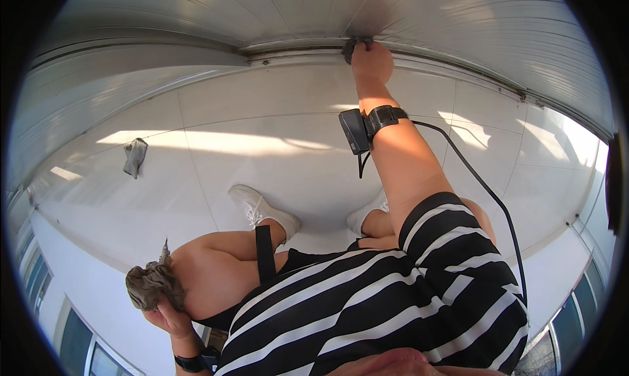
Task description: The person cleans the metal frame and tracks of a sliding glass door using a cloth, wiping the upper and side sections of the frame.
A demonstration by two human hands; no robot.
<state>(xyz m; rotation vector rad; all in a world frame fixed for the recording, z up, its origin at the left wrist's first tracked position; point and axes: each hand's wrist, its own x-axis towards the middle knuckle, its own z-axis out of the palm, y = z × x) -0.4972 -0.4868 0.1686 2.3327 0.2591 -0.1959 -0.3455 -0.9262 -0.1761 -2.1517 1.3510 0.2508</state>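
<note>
My right hand [372, 61] is stretched out ahead, closed on a dark, dirty cloth [349, 50] pressed into the metal sliding-door track [304, 46] at the foot of the panels. Down at the lower left, beside my bent knee, my left hand [169, 317] grips a crumpled grey-brown rag [153, 283]. Part of that rag sticks up in a thin point. Another grey cloth [135, 157] lies on the tiled floor at the left, apart from both hands.
Ribbed metal panels [471, 27] rise beyond the track. Pale floor tiles [255, 95] carry patches of sunlight. My white shoes [263, 209] stand on them. A black cable [471, 169] runs from the device on my right wrist. White walls and windows [76, 331] show at the lower edges.
</note>
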